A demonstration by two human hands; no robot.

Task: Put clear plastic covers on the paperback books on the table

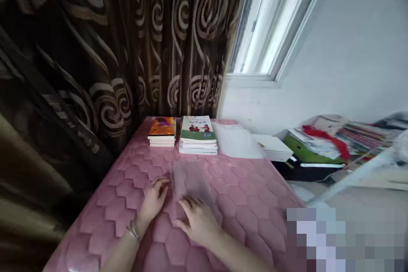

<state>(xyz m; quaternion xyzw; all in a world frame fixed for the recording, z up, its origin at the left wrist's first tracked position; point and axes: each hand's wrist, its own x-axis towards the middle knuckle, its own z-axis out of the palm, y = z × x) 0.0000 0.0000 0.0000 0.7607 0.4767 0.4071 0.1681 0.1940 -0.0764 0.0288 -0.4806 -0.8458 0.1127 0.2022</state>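
Note:
A clear plastic sleeve [194, 174] lies flat on the pink cover with a hexagon pattern [236, 195]. My right hand [200, 221] rests over the sleeve's near part, thumb spread away from the fingers. Beside the sleeve's left edge is my left hand [154, 199], its fingers loosely curved and thumb apart; whether the fingertips touch the edge is not clear. Beyond the sleeve stands a stack of books [198, 134] with a green and white cover on top. To its left is a smaller stack [162, 131] topped by an orange book.
More clear plastic sleeves [239, 142] lie right of the stacks, next to a white box [272, 148]. A patterned brown curtain [178, 42] hangs behind, with a window [267, 21] beside it. Papers and a red cloth [331, 140] are piled at the right.

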